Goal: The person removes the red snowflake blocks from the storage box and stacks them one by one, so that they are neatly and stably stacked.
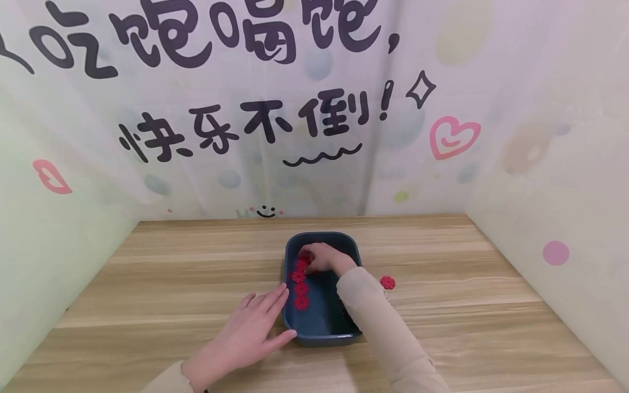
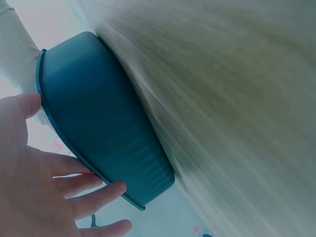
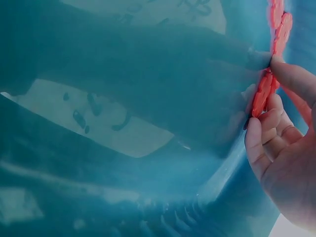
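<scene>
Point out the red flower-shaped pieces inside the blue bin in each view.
Head: the red pieces line the left side of the blue bin, in the picture's lower middle.
Left wrist: not visible; the bin's outer wall faces the camera.
Right wrist: toward the upper right, pinched by the right hand.
Shared landmark: the blue bin, in all three.
</scene>
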{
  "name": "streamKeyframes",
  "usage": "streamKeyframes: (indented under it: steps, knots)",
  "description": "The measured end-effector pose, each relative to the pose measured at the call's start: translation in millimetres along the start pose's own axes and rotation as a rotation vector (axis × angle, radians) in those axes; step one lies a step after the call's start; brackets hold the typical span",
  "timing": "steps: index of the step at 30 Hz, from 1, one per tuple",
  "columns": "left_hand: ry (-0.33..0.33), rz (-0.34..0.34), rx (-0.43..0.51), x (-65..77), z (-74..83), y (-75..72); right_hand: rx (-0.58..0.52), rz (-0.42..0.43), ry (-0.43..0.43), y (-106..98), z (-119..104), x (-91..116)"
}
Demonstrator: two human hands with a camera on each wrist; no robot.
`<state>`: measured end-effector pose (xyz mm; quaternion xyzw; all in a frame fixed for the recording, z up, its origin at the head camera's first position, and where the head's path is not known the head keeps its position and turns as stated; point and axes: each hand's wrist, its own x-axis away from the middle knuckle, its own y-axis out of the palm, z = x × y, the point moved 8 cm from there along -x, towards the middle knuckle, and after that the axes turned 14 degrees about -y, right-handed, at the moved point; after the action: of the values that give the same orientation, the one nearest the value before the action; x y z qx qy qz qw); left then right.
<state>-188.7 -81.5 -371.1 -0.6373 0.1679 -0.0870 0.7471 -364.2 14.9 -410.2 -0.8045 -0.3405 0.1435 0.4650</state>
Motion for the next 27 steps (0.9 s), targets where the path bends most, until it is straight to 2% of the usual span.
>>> streamKeyframes:
  steps: [11,17,27]
  knots:
    - [0.002,-0.003,0.004,-0.5,1.1,0.0,0.05,-0.005,-0.011,-1,-1,2]
    - [-0.005,-0.012,0.011,-1.0,1.9,0.3,0.039,0.003,-0.023,-5,0,5]
    - [0.003,0.016,0.011,-0.9,2.6,-1.7,0.021,0.064,-0.107,-39,-12,11]
